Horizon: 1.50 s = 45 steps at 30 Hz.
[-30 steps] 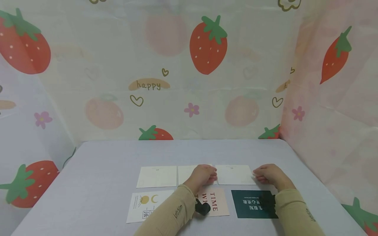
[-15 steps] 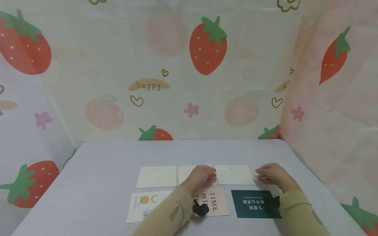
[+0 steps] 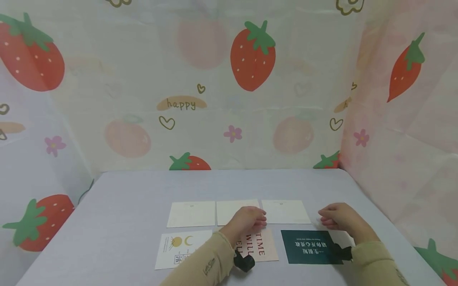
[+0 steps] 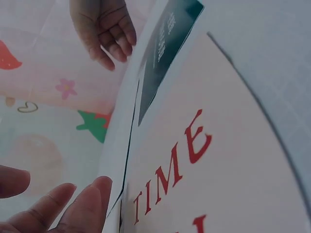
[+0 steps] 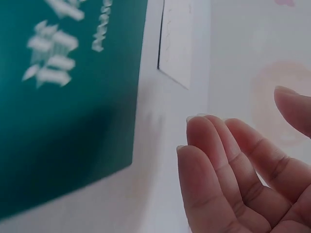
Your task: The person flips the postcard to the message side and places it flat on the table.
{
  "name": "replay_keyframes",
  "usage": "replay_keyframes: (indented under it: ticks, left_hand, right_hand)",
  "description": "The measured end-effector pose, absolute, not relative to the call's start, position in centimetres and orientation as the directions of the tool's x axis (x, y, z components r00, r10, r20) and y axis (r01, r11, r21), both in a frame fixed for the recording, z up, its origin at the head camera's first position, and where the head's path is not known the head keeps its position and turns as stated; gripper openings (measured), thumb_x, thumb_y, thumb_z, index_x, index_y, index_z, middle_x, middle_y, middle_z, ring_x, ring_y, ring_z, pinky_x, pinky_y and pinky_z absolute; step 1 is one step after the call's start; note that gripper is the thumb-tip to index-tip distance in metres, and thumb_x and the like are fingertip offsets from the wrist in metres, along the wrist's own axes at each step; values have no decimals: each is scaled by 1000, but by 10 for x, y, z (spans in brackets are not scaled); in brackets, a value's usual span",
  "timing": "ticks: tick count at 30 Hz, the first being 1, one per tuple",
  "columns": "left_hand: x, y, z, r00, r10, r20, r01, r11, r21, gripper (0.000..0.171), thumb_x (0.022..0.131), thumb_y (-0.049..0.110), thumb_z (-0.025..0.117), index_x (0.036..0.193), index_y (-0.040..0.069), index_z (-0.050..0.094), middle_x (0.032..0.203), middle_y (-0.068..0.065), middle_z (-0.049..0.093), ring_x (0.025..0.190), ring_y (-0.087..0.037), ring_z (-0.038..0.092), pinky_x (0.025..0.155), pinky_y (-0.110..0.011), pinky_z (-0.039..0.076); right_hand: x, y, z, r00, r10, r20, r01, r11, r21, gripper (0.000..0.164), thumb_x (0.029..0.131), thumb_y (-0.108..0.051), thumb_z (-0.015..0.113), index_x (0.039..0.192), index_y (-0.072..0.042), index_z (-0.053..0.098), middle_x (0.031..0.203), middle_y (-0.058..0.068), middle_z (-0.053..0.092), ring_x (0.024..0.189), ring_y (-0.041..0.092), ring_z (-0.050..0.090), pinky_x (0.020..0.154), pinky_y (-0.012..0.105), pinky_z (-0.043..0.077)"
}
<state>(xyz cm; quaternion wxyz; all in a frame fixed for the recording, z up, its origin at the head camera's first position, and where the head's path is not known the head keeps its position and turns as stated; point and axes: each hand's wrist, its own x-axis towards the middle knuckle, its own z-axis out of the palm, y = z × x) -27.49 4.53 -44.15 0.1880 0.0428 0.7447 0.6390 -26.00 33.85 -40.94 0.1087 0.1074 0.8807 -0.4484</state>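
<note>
Three white cards lie in a back row: a left one (image 3: 191,216), a middle one (image 3: 229,212) and a right one (image 3: 286,212). In front of them are a white sun-and-moon card (image 3: 169,256), a pale pink card (image 3: 269,248) with red lettering, and a dark green card (image 3: 293,254). My left hand (image 3: 247,221) hovers over the gap between the rows, overlapping the middle white card and pink card, fingers loosely bent around nothing. To the right of the right white card, my right hand (image 3: 345,218) is empty too, its thumb apart from the relaxed fingers (image 5: 206,179).
The cards rest on a table (image 3: 125,198) covered in pale cloth. Strawberry-print sheets hang behind it (image 3: 214,79) and along both sides. A black wrist camera (image 3: 244,262) on the left sleeve covers part of the pink card.
My right hand has drawn away to the right from the right white card. The left hand has come slightly nearer, baring more of the middle white card. The cards stay in place.
</note>
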Motion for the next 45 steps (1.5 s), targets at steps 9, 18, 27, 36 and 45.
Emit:
replay_keyframes:
  ticks: [9, 18, 27, 36, 45]
  left_hand:
    - [-263, 47, -443, -914, 334, -231, -168, 205, 964, 24, 88, 17, 54, 106, 5, 65, 86, -5, 67, 78, -13, 65, 71, -24, 53]
    - [-250, 51, -443, -897, 367, -248, -181, 206, 962, 23, 87, 18, 56, 105, 7, 66, 85, -4, 68, 77, -13, 65, 71, -25, 53]
    - [-242, 52, -446, -884, 396, -250, -191, 183, 964, 25, 85, 15, 56, 107, 6, 65, 88, -5, 68, 78, -13, 64, 68, -23, 53]
    - [-239, 54, -447, -874, 411, -259, -215, 151, 965, 24, 86, 14, 56, 107, 5, 64, 91, -6, 67, 79, -15, 65, 69, -24, 53]
    - [-233, 57, -446, -853, 430, -295, -269, 121, 955, 24, 89, 15, 55, 109, 4, 63, 95, -8, 65, 81, -16, 65, 69, -25, 53]
  right_hand:
    - [-246, 349, -412, -952, 113, -286, 297, 575, -762, 40, 90, -22, 56, 111, 12, 53, 90, 14, 64, 76, 18, 63, 69, 32, 55]
    - [-234, 361, -415, -941, 126, -315, 332, 539, -774, 43, 89, -25, 58, 110, 12, 53, 88, 13, 66, 76, 18, 64, 69, 33, 55]
    - [-226, 366, -419, -924, 152, -352, 378, 510, -772, 43, 88, -27, 60, 107, 11, 54, 84, 9, 67, 73, 16, 64, 67, 32, 55]
    - [-222, 369, -423, -909, 169, -381, 412, 501, -761, 46, 87, -30, 61, 107, 10, 53, 83, 9, 67, 72, 16, 63, 67, 32, 54]
    - [-216, 367, -424, -903, 174, -393, 425, 492, -760, 46, 86, -30, 62, 107, 10, 54, 82, 8, 66, 72, 16, 63, 68, 32, 54]
